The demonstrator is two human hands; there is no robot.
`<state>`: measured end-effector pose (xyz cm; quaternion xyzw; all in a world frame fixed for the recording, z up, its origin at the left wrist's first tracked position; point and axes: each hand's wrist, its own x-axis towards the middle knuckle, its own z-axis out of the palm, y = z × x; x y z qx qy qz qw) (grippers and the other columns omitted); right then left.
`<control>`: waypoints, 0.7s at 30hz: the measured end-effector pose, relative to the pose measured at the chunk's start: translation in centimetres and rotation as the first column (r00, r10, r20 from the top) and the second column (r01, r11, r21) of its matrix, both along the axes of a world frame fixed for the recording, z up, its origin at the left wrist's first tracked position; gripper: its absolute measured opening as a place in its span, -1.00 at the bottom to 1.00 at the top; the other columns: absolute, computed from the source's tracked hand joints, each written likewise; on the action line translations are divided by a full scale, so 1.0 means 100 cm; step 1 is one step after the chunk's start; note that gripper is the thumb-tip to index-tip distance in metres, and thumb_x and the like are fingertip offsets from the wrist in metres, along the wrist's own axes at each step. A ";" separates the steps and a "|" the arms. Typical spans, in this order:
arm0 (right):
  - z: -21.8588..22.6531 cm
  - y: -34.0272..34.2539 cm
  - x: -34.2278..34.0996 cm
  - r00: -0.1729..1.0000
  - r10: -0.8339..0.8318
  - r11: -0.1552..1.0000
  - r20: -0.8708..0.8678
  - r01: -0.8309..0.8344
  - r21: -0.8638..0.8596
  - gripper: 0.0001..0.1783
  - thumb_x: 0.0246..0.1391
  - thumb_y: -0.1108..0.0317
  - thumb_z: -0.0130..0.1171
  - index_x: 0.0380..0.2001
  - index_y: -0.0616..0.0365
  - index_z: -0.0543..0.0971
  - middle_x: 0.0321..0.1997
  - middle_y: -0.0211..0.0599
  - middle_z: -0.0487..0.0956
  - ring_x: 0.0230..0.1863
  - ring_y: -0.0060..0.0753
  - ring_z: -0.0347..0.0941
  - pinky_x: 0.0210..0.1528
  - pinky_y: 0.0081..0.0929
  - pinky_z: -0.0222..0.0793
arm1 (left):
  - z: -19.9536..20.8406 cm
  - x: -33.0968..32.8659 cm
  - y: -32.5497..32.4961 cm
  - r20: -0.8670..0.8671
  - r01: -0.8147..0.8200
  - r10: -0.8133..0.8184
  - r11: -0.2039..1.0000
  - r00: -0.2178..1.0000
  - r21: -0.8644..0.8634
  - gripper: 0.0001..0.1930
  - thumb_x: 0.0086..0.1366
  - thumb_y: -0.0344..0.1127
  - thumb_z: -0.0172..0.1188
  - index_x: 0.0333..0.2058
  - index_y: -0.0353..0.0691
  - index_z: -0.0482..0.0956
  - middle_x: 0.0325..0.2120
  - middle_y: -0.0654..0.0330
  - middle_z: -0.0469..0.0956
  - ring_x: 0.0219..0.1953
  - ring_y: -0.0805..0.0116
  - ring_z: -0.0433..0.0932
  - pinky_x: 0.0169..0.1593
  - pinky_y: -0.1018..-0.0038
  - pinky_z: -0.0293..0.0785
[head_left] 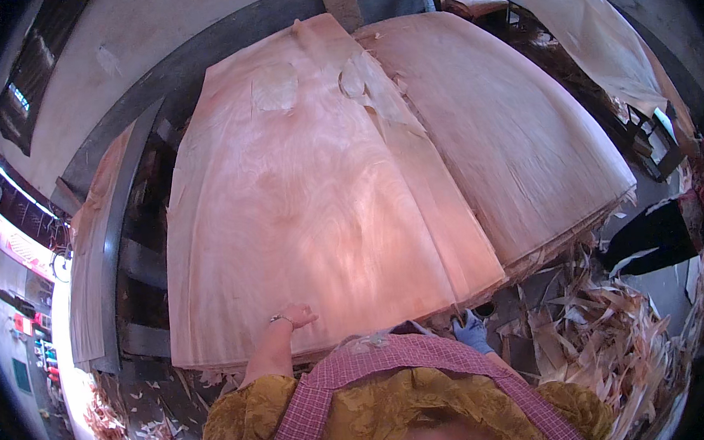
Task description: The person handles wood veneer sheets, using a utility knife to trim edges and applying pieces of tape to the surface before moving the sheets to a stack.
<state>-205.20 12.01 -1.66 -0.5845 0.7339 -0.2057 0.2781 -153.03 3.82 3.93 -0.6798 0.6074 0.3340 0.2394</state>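
A wide, pale pinkish wood veneer sheet (302,216) tops the stack in front of me. My left hand (298,315), bare with a bracelet at the wrist, lies on its near edge, fingers toward the right. That hand grips nothing I can see. In a blue-grey glove, my right hand (472,332) is at the near edge by the seam between sheets. Its fingers look closed around something small and dark that I cannot make out. A narrower veneer strip (436,188) runs along the sheet's right side. Near the far end, the sheet has a ragged hole (352,79) and a paler patch (275,87).
To the right stands a second veneer stack (502,125). Torn veneer scraps (605,341) are heaped on the floor at the near right. A leaning veneer sheet (581,28) is at the far right. On the left, more veneer (94,257) rests beside a metal rail (121,230).
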 end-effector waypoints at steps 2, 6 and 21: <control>0.005 0.011 -0.002 1.000 -0.011 0.999 0.021 0.009 0.050 -0.66 0.03 0.15 0.21 -0.17 0.10 0.54 -0.27 0.01 0.64 -0.23 0.12 0.57 -0.19 -0.08 0.47 | -0.009 0.006 -0.001 -0.036 0.011 -0.011 1.000 0.999 0.005 -0.33 0.18 0.29 0.07 0.08 -0.09 0.51 0.07 -0.08 0.49 0.11 -0.05 0.47 0.18 0.10 0.37; -0.014 0.015 -0.002 0.998 -0.058 0.998 0.022 0.058 -0.009 -0.68 0.06 0.07 0.22 -0.27 0.08 0.53 -0.35 -0.10 0.63 -0.30 0.07 0.57 -0.25 -0.10 0.46 | -0.024 0.014 -0.021 -0.103 -0.080 0.094 0.987 0.990 0.137 -0.34 0.19 0.28 0.09 0.06 -0.13 0.55 0.13 -0.03 0.45 0.13 0.01 0.46 0.22 0.17 0.34; 0.045 0.010 0.017 0.986 -0.105 0.985 -0.126 0.121 0.120 -0.61 0.10 0.03 0.18 -0.21 0.13 0.47 -0.30 0.02 0.60 -0.26 0.13 0.55 -0.23 -0.03 0.46 | 0.052 -0.293 -0.187 -0.261 0.294 -0.728 0.539 0.635 -0.789 -0.59 0.19 -0.13 0.23 -0.01 -0.16 0.52 0.00 0.03 0.52 0.08 0.05 0.46 0.14 0.16 0.33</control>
